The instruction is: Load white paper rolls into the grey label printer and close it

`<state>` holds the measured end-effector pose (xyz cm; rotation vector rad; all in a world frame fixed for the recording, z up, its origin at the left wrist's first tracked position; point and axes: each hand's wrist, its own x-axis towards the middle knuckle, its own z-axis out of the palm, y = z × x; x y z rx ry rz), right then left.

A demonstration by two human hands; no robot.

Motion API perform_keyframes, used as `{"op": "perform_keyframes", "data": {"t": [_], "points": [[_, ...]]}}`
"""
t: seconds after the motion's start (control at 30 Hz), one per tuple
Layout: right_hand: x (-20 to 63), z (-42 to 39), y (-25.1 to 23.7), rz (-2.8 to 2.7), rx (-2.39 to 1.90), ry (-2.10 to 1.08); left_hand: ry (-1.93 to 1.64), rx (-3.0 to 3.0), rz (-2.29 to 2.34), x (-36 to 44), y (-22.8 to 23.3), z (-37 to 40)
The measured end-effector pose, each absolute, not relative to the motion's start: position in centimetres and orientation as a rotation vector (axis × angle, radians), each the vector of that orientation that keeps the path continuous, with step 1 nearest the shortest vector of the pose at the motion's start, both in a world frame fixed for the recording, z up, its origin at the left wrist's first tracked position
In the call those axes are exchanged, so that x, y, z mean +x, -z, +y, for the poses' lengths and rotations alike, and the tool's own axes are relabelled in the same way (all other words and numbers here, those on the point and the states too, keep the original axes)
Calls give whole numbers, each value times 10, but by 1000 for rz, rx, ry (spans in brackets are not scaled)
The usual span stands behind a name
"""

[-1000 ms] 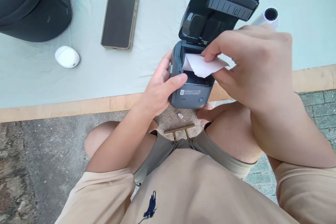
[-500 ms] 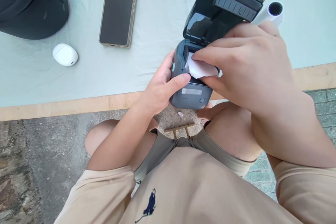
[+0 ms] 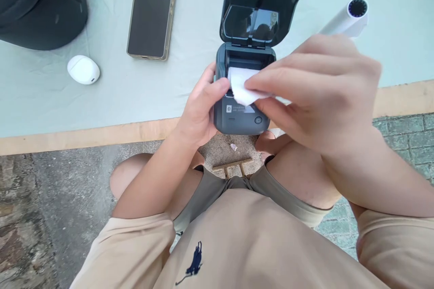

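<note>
Printer was turned straighter, gripped by the half-closed left hand; paper, pinched by the right hand, could be torn by too strong pulling.

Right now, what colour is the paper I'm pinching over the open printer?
The paper is white, seen best in the head view.

Left hand: over the table's near edge, fingers curled, tips out of sight, thumb angled inward on top.
Right hand: over the same edge, knuckles raised, thumb and index finger pinched.
Left forearm: slanting forward and inward.
Right forearm: angled forward and leftward.
</note>
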<state>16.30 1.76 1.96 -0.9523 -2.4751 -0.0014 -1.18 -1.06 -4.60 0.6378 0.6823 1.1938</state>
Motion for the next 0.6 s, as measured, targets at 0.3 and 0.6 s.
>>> {"op": "perform_keyframes", "data": {"t": [0.3,0.6], "points": [[167,23,-11,-2286,-957,-329,-1230,712,721,-16,48,-14],[164,24,-6,-2239,-1080,-611,-1279,712,721,-13,53,-13]]}}
